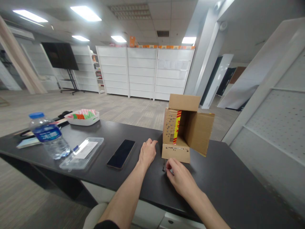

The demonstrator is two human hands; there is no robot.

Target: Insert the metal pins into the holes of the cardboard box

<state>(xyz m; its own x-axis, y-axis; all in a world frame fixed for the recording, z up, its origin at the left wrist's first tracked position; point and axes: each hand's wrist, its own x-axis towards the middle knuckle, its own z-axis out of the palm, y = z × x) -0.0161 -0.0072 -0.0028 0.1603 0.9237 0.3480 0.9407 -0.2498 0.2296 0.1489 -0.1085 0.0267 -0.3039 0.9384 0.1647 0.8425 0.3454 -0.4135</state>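
Note:
A cardboard box [171, 127] stands on the dark table with its opening facing right and toward me. Its flaps are spread, and yellow-and-red tape runs down one edge. Small dark and silvery dots mark its left face and its lower front flap [176, 153]. My left hand [147, 152] rests on the table left of the box, its fingers curled and its thumb pointing right; what it holds, if anything, is hidden. In front of the lower flap, my right hand [177, 174] has its fingertips pinched together. Just left of them is a small narrow dark metal piece [164, 165].
Left of my hands lie a phone [121, 154] and a clear plastic case [83, 153]. A water bottle [49, 135] stands farther left. Behind it, a white basket [82, 121] holds colourful packets. A white perforated panel [274, 121] rises beyond the table's right end.

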